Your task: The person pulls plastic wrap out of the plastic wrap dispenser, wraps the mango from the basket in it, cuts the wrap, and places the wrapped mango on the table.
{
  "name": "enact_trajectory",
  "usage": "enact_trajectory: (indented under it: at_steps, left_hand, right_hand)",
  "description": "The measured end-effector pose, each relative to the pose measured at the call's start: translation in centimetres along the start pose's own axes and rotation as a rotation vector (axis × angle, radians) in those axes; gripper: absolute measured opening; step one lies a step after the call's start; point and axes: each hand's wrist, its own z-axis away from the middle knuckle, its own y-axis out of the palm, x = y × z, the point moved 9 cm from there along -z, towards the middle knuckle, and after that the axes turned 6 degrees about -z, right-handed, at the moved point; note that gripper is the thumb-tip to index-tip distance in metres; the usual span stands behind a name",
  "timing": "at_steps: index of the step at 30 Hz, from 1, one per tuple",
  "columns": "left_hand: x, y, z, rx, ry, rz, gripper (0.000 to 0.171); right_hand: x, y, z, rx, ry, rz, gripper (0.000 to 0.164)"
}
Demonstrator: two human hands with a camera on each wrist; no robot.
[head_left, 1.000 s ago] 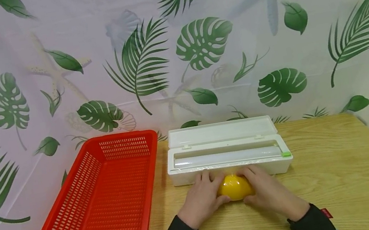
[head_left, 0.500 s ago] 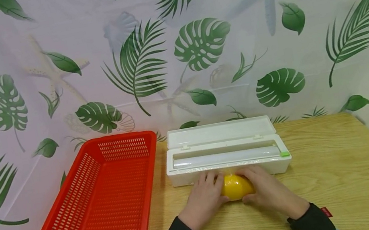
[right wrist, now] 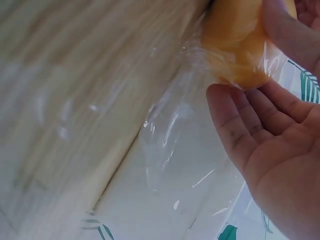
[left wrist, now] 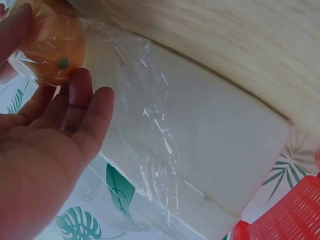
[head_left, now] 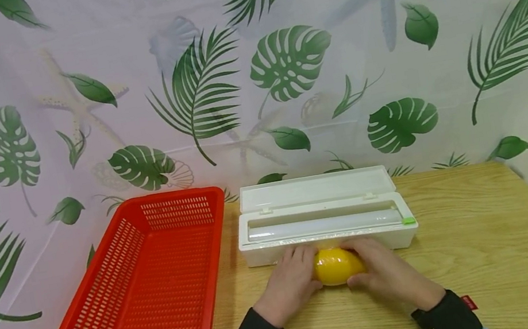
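Note:
A glossy yellow-orange fruit (head_left: 337, 265), its exact kind unclear, is held between both hands in front of the white cling film box (head_left: 330, 245). From the left side the left hand (head_left: 291, 282) grips it with fingers and thumb. The right hand (head_left: 386, 272) holds its other end. Clear film (left wrist: 152, 115) covers the fruit and stretches back over the box front in the left wrist view. A small green spot shows on the fruit's end there. In the right wrist view, wrinkled film (right wrist: 172, 120) trails from the fruit (right wrist: 237, 45) beside the curled fingers. The fruit's underside is hidden.
The box's lid (head_left: 315, 189) stands raised at the back, with a film roll (head_left: 323, 224) inside and a green slider (head_left: 408, 220) at the right end. A red perforated basket (head_left: 210, 313) sits left on the wooden table (head_left: 509, 251). A leaf-patterned sheet (head_left: 318, 114) hangs behind.
The fruit has turned slightly between the hands, and more of its front shows. The left thumb has shifted a little to the left. The box and basket stay in place.

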Motion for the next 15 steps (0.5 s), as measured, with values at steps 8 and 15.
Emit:
enact_trajectory:
  at_steps: [8,15]
  left_hand:
    - [0.03,0.03,-0.04,-0.007,0.003,-0.007,0.059]
    - [0.27,0.18,0.0,0.014,0.003,0.042,0.058]
  right_hand:
    - [-0.2,0.01,-0.14,0.015,0.015,0.005,0.057]
    - [-0.59,0.16,0.05,0.051,0.056,-0.055,0.055]
